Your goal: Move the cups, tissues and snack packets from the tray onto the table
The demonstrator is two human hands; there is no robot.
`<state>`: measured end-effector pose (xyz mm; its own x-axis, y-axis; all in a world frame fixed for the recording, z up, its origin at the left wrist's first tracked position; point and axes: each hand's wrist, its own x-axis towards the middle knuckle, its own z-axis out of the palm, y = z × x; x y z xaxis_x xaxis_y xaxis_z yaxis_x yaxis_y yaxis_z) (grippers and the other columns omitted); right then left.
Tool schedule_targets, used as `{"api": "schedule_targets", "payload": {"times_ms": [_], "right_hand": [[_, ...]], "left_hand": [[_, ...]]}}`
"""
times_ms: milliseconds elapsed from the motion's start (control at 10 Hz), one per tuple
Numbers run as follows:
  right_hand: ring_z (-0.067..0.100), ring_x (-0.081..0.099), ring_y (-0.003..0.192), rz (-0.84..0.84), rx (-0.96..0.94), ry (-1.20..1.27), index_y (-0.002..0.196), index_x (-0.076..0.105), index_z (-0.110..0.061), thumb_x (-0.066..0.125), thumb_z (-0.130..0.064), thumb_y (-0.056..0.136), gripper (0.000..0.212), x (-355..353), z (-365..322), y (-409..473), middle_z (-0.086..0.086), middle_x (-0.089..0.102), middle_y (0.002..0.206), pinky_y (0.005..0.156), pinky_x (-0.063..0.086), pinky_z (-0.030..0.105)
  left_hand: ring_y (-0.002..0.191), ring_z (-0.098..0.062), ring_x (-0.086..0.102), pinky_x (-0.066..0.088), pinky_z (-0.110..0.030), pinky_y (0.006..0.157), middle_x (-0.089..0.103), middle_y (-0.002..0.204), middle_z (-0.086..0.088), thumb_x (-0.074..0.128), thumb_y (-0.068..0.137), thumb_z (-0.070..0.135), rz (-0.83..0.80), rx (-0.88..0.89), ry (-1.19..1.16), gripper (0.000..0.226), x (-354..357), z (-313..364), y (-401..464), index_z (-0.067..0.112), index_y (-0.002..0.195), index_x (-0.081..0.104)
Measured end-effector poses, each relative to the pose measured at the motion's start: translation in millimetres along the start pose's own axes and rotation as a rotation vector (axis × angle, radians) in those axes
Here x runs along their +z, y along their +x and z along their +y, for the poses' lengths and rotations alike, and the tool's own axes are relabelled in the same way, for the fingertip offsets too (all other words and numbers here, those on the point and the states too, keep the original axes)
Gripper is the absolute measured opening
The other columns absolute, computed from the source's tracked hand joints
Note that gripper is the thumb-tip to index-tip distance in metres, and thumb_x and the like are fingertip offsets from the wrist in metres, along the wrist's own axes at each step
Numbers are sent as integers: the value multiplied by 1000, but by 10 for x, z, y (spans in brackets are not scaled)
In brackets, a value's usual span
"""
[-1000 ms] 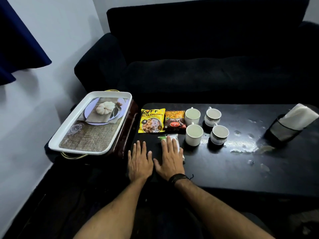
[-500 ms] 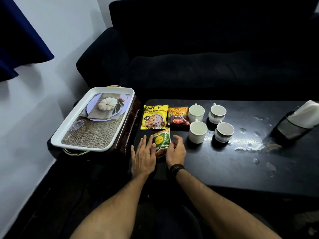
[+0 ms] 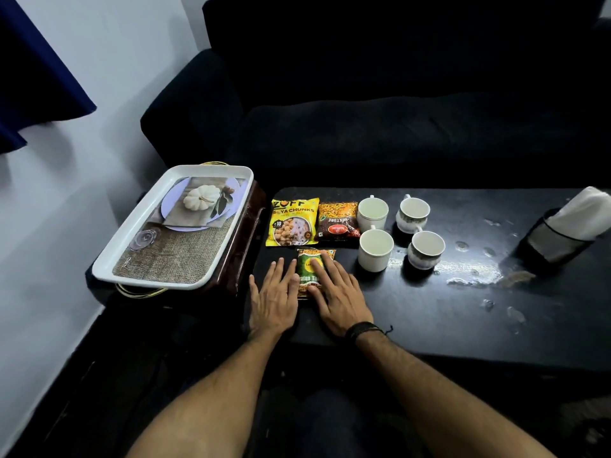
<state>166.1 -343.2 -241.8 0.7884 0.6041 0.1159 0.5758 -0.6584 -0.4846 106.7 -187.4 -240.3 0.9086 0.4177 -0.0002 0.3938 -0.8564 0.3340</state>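
Note:
A green snack packet [image 3: 309,267] lies flat on the black table [image 3: 429,312] near its front left. My right hand [image 3: 335,292] rests on the packet with straight fingers. My left hand [image 3: 274,297] lies flat beside it, its fingers touching the packet's left edge. Behind them lie a yellow soya chunks packet [image 3: 291,222] and a red mixture packet [image 3: 338,223]. Several white cups stand to their right, the nearest [image 3: 375,250] plain and another [image 3: 426,250] patterned. The white tray [image 3: 132,249] sits on a brown stand at the left with nothing loose on it. Tissues [image 3: 583,211] stick out of a mesh holder [image 3: 555,241] at the table's right.
A dark sofa [image 3: 380,110] runs behind the table. A blue curtain [image 3: 36,77] hangs against the white wall at the left. Wet marks [image 3: 476,276] shine on the table between the cups and the tissue holder.
The green packet was lifted and turned over, then laid flat face up. Both hands went from holding its edges to lying flat, the right one on top of it.

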Motion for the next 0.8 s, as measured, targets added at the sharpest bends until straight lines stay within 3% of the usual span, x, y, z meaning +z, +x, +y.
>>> {"api": "schedule_targets", "payload": {"times_ms": [300, 500, 700, 800], "right_hand": [[15, 4, 153, 16, 4, 42, 155, -2, -36, 24, -59, 97, 68, 7, 2, 17, -12, -8, 165, 122, 16, 39], [11, 9, 152, 60, 65, 106, 158, 3, -19, 30, -49, 100, 70, -74, 14, -161, -2, 5, 166, 124, 15, 30], [15, 19, 150, -44, 72, 69, 157, 12, -16, 27, -47, 102, 64, -320, 285, -360, 2, 16, 164, 122, 14, 27], [16, 21, 150, -38, 64, 7, 156, 17, -16, 28, -47, 102, 63, -610, 405, -474, 3, 20, 163, 121, 16, 27]], "left_hand": [[152, -5, 2, -11, -45, 120, 11, 164, 11, -8, 93, 62, -1, 10, -11, 71, 8, -14, 16, 37, 155, 15], [152, -6, 0, -3, -34, 124, 8, 165, 9, -1, 95, 57, -83, 29, -54, 65, -25, -52, -50, 33, 155, 8], [153, -12, -2, -3, -37, 124, 4, 166, 4, 12, 100, 56, -171, -43, -110, 64, -116, 79, -158, 27, 157, 9], [153, -15, -2, 0, -38, 123, 2, 166, 0, 15, 100, 58, -175, 32, -42, 67, -231, 241, -191, 24, 157, 8]]}}
